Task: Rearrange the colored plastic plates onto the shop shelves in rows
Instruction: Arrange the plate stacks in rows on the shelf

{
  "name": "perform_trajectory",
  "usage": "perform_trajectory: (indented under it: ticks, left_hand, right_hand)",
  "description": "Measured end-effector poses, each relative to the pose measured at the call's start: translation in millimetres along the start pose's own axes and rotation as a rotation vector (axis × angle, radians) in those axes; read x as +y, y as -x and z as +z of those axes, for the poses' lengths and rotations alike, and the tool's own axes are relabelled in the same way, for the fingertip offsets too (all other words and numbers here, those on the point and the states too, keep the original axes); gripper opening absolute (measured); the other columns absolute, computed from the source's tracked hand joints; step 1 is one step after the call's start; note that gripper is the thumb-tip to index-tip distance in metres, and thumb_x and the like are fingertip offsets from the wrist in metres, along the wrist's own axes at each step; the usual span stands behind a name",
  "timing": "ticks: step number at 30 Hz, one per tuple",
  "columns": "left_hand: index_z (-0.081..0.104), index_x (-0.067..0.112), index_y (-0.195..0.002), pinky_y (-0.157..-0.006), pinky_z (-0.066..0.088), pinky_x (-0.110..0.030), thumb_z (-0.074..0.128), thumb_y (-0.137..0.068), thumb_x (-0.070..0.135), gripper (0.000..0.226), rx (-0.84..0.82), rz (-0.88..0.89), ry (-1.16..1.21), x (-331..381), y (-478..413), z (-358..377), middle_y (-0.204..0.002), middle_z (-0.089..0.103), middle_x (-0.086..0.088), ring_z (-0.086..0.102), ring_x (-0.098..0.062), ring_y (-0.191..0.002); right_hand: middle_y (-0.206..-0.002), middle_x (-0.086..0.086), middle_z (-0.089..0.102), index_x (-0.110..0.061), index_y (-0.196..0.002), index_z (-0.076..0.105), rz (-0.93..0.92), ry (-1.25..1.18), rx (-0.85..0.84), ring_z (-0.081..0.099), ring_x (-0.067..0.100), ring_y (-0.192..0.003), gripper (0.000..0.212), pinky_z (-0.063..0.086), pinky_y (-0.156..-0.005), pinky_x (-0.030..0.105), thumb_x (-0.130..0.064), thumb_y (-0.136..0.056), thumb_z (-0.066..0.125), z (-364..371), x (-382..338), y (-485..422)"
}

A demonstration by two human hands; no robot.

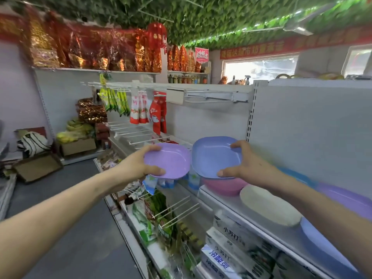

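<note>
My left hand (138, 164) grips a lilac plate (171, 162) by its near-left rim, held in the air beside the shelf. My right hand (241, 164) grips a blue plate (211, 156) by its right rim, tilted, just above a pink plate (223, 186) that sits on the white shelf (227, 204). Further along the same shelf lie a cream plate (267, 206), a purple plate (346, 200) and another blue plate (322, 240), partly hidden by my right forearm.
White wire hooks (175, 210) with hanging snack packs jut out below and left of the plates. Boxed goods (231, 238) fill the shelf underneath. A grey aisle floor (70, 228) runs on the left, with cardboard boxes (38, 166) near the wall.
</note>
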State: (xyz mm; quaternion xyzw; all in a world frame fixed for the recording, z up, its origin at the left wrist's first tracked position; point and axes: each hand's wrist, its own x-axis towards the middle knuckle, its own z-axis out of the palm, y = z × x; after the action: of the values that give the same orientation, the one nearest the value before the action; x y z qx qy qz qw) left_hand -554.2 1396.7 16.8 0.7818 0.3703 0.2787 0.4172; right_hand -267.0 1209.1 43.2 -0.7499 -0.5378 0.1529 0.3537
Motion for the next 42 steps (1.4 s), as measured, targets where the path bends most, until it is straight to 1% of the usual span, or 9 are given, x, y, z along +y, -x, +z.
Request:
perform_trajectory:
  ticks: [4, 9, 12, 16, 22, 25, 31, 38, 42]
  left_hand:
    - [0.053, 0.043, -0.138, -0.067, 0.054, -0.032, 0.088, -0.08, 0.024, 0.071, -0.098, 0.093, 0.023, 7, -56, 29, -0.137, 0.045, 0.007, 0.06, -0.017, -0.101]
    - [0.056, 0.044, -0.135, -0.062, 0.051, -0.03, 0.088, -0.079, 0.022, 0.069, -0.245, 0.185, 0.043, 24, -111, 75, -0.128, 0.049, 0.006, 0.057, -0.016, -0.076]
    - [0.056, 0.044, -0.134, -0.062, 0.05, -0.032, 0.088, -0.079, 0.022, 0.067, -0.343, 0.233, 0.032, 38, -133, 98, -0.125, 0.051, 0.004, 0.057, -0.019, -0.076]
    - [0.056, 0.046, -0.133, -0.067, 0.049, -0.031, 0.088, -0.078, 0.027, 0.066, -0.471, 0.286, 0.047, 53, -147, 122, -0.123, 0.052, 0.008, 0.057, -0.017, -0.083]
    - [0.056, 0.045, -0.136, -0.064, 0.05, -0.029, 0.09, -0.076, 0.03, 0.071, -0.583, 0.344, 0.023, 60, -152, 146, -0.123, 0.053, 0.007, 0.056, -0.016, -0.073]
    - [0.056, 0.042, -0.136, -0.055, 0.044, -0.027, 0.09, -0.077, 0.028, 0.07, -0.624, 0.364, 0.011, 56, -151, 155, -0.121, 0.055, 0.006, 0.047, -0.019, -0.063]
    - [0.057, 0.039, -0.136, -0.059, 0.041, -0.031, 0.09, -0.077, 0.026, 0.069, -0.668, 0.344, 0.056, 52, -146, 153, -0.106, 0.059, -0.001, 0.045, -0.017, -0.062]
    - [0.058, 0.04, -0.135, -0.072, 0.045, -0.037, 0.09, -0.077, 0.031, 0.067, -0.665, 0.315, 0.101, 58, -148, 140, -0.122, 0.058, 0.001, 0.055, -0.022, -0.084]
    - [0.057, 0.038, -0.136, -0.07, 0.044, -0.035, 0.089, -0.079, 0.03, 0.066, -0.659, 0.313, 0.114, 65, -139, 140, -0.117, 0.057, -0.001, 0.052, -0.02, -0.079]
  right_hand:
    - [-0.123, -0.012, 0.049, -0.039, -0.138, 0.033, 0.079, 0.021, 0.103, 0.057, 0.013, -0.105, 0.086, 0.053, -0.088, 0.038, -0.044, -0.073, 0.089, -16, 18, -6]
    - [-0.13, -0.006, 0.049, -0.038, -0.138, 0.035, 0.251, 0.074, 0.244, 0.055, 0.02, -0.112, 0.089, 0.049, -0.087, 0.038, -0.048, -0.07, 0.091, -43, 45, 11]
    - [-0.134, -0.009, 0.046, -0.038, -0.141, 0.037, 0.355, 0.086, 0.323, 0.056, 0.021, -0.111, 0.089, 0.054, -0.082, 0.036, -0.048, -0.071, 0.091, -58, 52, 31]
    - [-0.125, -0.005, 0.05, -0.033, -0.139, 0.039, 0.483, 0.063, 0.392, 0.059, 0.007, -0.087, 0.081, 0.045, -0.059, 0.021, -0.04, -0.076, 0.09, -68, 56, 67]
    - [-0.111, 0.012, 0.062, -0.035, -0.14, 0.042, 0.676, 0.065, 0.524, 0.053, 0.022, -0.073, 0.078, 0.042, -0.061, 0.034, -0.042, -0.078, 0.088, -67, 60, 124]
    - [-0.116, 0.006, 0.059, -0.032, -0.142, 0.042, 0.712, 0.049, 0.564, 0.053, 0.019, -0.073, 0.078, 0.042, -0.061, 0.029, -0.039, -0.079, 0.088, -61, 62, 148]
    - [-0.105, -0.003, 0.05, -0.029, -0.145, 0.039, 0.779, 0.122, 0.559, 0.047, 0.013, -0.068, 0.08, 0.036, -0.054, 0.025, -0.04, -0.081, 0.086, -57, 62, 175]
    - [-0.104, 0.003, 0.055, -0.03, -0.141, 0.042, 0.836, 0.168, 0.517, 0.046, 0.019, -0.067, 0.078, 0.035, -0.054, 0.03, -0.042, -0.078, 0.088, -64, 63, 189]
    - [-0.127, -0.005, 0.054, -0.028, -0.143, 0.045, 0.813, 0.164, 0.436, 0.056, 0.014, -0.09, 0.083, 0.045, -0.069, 0.027, -0.04, -0.074, 0.091, -68, 68, 190]
